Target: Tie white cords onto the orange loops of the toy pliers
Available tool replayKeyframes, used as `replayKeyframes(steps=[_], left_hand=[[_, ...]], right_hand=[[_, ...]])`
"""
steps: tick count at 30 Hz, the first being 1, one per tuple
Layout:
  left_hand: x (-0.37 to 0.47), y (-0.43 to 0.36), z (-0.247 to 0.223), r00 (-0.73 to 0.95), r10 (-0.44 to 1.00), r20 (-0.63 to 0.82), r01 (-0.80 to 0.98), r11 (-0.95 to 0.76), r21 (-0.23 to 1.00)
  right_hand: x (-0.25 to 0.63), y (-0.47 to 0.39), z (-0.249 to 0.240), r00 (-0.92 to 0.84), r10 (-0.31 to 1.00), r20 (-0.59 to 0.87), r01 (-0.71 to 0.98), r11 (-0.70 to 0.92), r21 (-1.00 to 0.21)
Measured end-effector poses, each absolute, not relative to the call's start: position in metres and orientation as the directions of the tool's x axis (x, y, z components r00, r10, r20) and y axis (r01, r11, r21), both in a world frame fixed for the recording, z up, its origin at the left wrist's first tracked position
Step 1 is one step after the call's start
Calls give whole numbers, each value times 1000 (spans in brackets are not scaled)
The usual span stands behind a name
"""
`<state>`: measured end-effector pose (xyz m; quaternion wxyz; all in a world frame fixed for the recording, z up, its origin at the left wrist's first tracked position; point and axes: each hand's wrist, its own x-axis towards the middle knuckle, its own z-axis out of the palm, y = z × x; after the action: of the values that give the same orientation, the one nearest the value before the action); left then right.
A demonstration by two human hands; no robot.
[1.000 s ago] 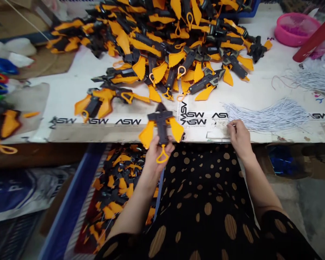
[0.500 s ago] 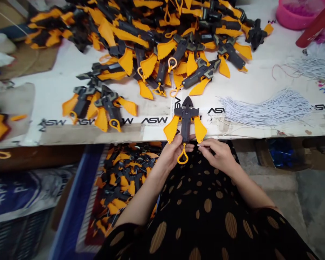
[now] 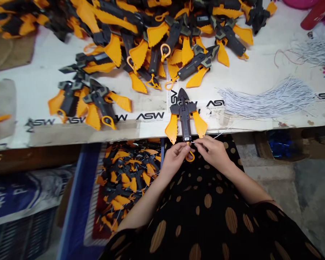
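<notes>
Now holds a dagger-shaped toy [image 3: 184,122], dark and plastic-looking with fan-shaped orange wings, pointing to 12 o'clock just beyond the fingertips. Pinches its slim orange loop [image 3: 190,160] in the left hand [image 3: 176,155]; with the right hand [image 3: 215,151], at 3 o'clock, pinches a thin white strand [image 3: 193,142]. Shows a wiry white bundle [image 3: 268,101] at 2 o'clock.

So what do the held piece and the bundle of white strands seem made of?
Held piece: probably moulded plastic, fairly matte, from its crisp edges and even black and orange colouring. White strands: perhaps string or elastic, dull; they curve together, fibre unclear.
</notes>
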<state>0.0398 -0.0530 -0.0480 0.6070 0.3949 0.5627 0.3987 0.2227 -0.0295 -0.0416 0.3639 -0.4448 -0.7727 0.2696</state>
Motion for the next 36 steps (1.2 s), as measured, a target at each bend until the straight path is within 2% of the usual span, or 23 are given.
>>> replayKeyframes(steps=[3, 6, 9, 16, 22, 25, 31, 36], left_hand=[[36, -58, -52, -22, 959, -281, 110, 282, 953], [33, -61, -57, -56, 980, -192, 237, 200, 951], [32, -61, -58, -45, 986, -158, 271, 164, 949], [30, -51, -61, 4, 992, -130, 230, 125, 965], [35, -48, -60, 32, 984, -176, 132, 171, 976], [41, -50, -60, 25, 982, -186, 82, 183, 980], [49, -49, -60, 29, 980, -199, 28, 198, 980], [48, -47, -58, 36, 969, -246, 6, 246, 969]], right_hand=[[217, -30, -48, -385, 868, 314, 645, 496, -581], [213, -32, -50, -421, 859, 290, 694, 511, -507], [212, -33, -51, -418, 855, 307, 672, 518, -529], [206, -33, -52, -344, 886, 309, 607, 461, -647], [207, -33, -50, -294, 906, 305, 570, 423, -705], [211, -33, -51, -290, 904, 316, 582, 428, -692], [212, -33, -53, -291, 900, 324, 691, 432, -580], [214, -34, -49, -301, 907, 294, 636, 420, -647]])
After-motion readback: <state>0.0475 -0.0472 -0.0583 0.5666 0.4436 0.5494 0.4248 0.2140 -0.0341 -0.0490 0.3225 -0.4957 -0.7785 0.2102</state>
